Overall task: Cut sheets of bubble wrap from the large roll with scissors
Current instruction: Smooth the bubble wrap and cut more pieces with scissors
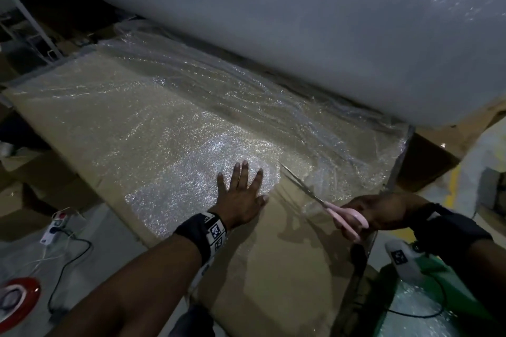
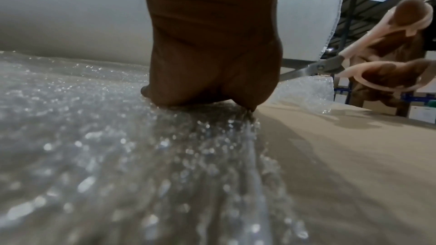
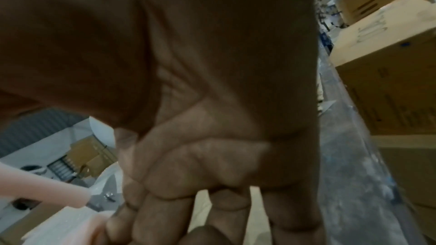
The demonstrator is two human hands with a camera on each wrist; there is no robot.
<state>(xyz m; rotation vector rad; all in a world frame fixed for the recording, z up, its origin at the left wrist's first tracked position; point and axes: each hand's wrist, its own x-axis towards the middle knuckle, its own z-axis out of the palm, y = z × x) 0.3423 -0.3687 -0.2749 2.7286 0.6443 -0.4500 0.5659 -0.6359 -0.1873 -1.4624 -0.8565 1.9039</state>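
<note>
Head view: left hand point(image 1: 241, 194), fingers spread flat, pinned clear bubble wrap sheet point(image 1: 153, 123) to cardboard top point(image 1: 287, 268) below big white roll point(image 1: 273, 22). Right hand point(image 1: 383, 213) gripped pink-handled scissors point(image 1: 323, 200), blades parted w/ tips at the sheet's edge. Best: keep sheet taut, cut straight w/ long strokes.

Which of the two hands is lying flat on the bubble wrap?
The left hand, fingers spread flat on the bubble wrap; the right hand grips pink scissors.

Warehouse: stacked cardboard boxes point(image 3: 387, 74), metal racking point(image 2: 349, 18), giant bubble-wrap roll point(image 1: 301, 22).
</note>
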